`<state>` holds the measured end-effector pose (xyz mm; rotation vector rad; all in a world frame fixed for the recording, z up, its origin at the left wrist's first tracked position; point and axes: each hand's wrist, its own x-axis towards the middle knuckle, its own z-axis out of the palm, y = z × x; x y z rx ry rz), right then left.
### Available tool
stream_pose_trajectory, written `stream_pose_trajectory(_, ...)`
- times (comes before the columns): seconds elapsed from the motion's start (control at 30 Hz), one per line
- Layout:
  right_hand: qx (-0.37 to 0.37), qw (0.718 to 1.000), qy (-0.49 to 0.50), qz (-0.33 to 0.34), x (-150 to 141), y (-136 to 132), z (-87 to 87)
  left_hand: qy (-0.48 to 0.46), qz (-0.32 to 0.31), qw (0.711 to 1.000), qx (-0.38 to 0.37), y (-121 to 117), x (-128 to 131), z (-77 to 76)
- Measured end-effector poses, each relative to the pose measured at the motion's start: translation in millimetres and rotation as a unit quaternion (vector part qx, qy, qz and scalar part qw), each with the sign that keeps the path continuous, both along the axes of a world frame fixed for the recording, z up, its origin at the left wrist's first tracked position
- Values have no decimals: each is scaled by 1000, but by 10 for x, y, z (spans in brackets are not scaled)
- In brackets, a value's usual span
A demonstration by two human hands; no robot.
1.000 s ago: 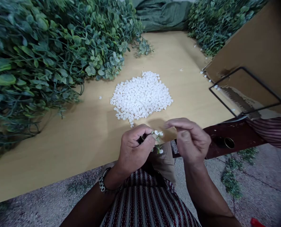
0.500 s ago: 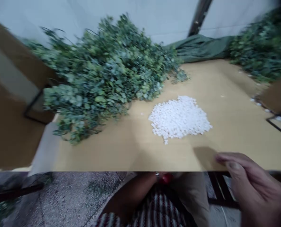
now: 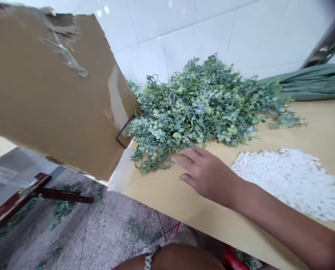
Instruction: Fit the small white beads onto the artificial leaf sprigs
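Note:
My right hand [image 3: 205, 172] reaches across the table from the right, thumb and fingers apart. Nothing shows between them. Its fingertips are at the lower edge of a heap of green leafy sprigs [image 3: 201, 108]; whether they touch a sprig I cannot tell. Under my right forearm's far side lies a pile of small white pieces [image 3: 288, 180], spread flat on the tabletop. My left hand [image 3: 184, 257] is low at the bottom edge, below the table, with a bracelet at its wrist. Its fingers are hidden.
A large cardboard box [image 3: 57, 93] with torn tape stands at the left, beside a black wire handle [image 3: 125, 131]. Green cloth [image 3: 316, 82] lies at the back right against the tiled wall [image 3: 201, 37]. The table's front edge slopes across below my right hand.
The view has turned left, bringing more of the cardboard box into sight. My right hand has moved from the table's front right to the leafy heap, and its thumb and fingers have parted.

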<state>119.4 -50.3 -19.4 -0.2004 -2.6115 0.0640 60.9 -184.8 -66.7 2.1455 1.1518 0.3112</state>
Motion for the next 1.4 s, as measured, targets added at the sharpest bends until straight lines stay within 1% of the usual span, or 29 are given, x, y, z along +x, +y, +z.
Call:
stream_pose_trajectory(0.07, 35, 997, -69, 26, -398, 1, 0, -7, 60, 997, 42, -165, -317, 256)
stream_pose_trajectory(0.1, 43, 993, -101, 31, -544, -14, -27, -8, 94, 993, 66, -216, -493, 370)
stream_pose_trajectory(0.13, 44, 990, -133, 32, -648, -34, -67, -9, 154, 983, 104, -236, -676, 463)
stream_pose_trajectory(0.17, 41, 986, -157, 25, -709, -56, -114, 1, 291, 933, 214, -226, -865, 529)
stream_pose_trajectory(0.2, 40, 985, -167, 20, -729, -77, -165, 42, 411, 861, 297, -187, -1053, 564)
stream_pose_trajectory(0.23, 44, 985, -165, 24, -711, -95, -216, 90, 483, 798, 351, -127, -1233, 567)
stream_pose_trajectory(0.27, 54, 986, -155, 26, -661, -109, -263, 127, 518, 768, 355, -54, -1397, 542)
stream_pose_trajectory(0.3, 65, 987, -140, 32, -587, -117, -305, 142, 531, 764, 338, 23, -1534, 494)
stream_pose_trajectory(0.37, 84, 989, -114, 32, -397, -118, -372, 146, 523, 795, 272, 152, -1699, 363)
stream_pose_trajectory(0.43, 92, 991, -95, 25, -197, -103, -422, 125, 511, 821, 223, 219, -1700, 248)
stream_pose_trajectory(0.5, 88, 993, -82, 18, -24, -83, -465, 95, 510, 829, 209, 226, -1570, 192)
stream_pose_trajectory(0.6, 79, 995, -66, 10, 153, -74, -523, 40, 505, 834, 220, 193, -1269, 189)
stream_pose_trajectory(0.7, 95, 995, -42, -1, 233, -98, -566, -10, 498, 838, 223, 171, -1023, 167)
stream_pose_trajectory(0.77, 104, 994, -29, -11, 256, -119, -576, -26, 497, 837, 225, 167, -952, 120)
stream_pose_trajectory(0.87, 109, 993, -16, -30, 285, -131, -547, -20, 497, 827, 262, 165, -988, 49)
stream_pose_trajectory(0.97, 121, 991, -24, -55, 322, -124, -477, 14, 498, 806, 320, 137, -1090, 10)
stream_pose_trajectory(1.0, 122, 990, -32, -63, 332, -121, -452, 31, 500, 794, 345, 115, -1111, 3)
stream_pose_trajectory(1.1, 107, 990, -58, -76, 348, -119, -394, 91, 504, 741, 435, 2, -1076, 0)
stream_pose_trajectory(1.13, 98, 990, -63, -80, 350, -121, -382, 104, 493, 729, 464, -48, -1028, 7)
stream_pose_trajectory(1.17, 86, 991, -65, -84, 351, -122, -372, 108, 469, 729, 487, -97, -966, 17)
stream_pose_trajectory(1.2, 74, 991, -62, -88, 353, -121, -365, 106, 433, 743, 498, -142, -896, 26)
stream_pose_trajectory(1.23, 59, 993, -55, -91, 359, -118, -358, 104, 389, 765, 502, -175, -823, 33)
stream_pose_trajectory(1.3, 24, 996, -24, -84, 386, -100, -343, 130, 300, 825, 462, -196, -693, 26)
stream_pose_trajectory(1.33, 2, 997, -3, -74, 407, -85, -333, 153, 278, 843, 435, -180, -645, 11)
stream_pose_trajectory(1.37, -24, 998, 22, -62, 433, -68, -319, 178, 271, 853, 409, -148, -612, -8)
stream_pose_trajectory(1.4, -54, 996, 48, -50, 462, -51, -303, 202, 279, 854, 391, -106, -593, -31)
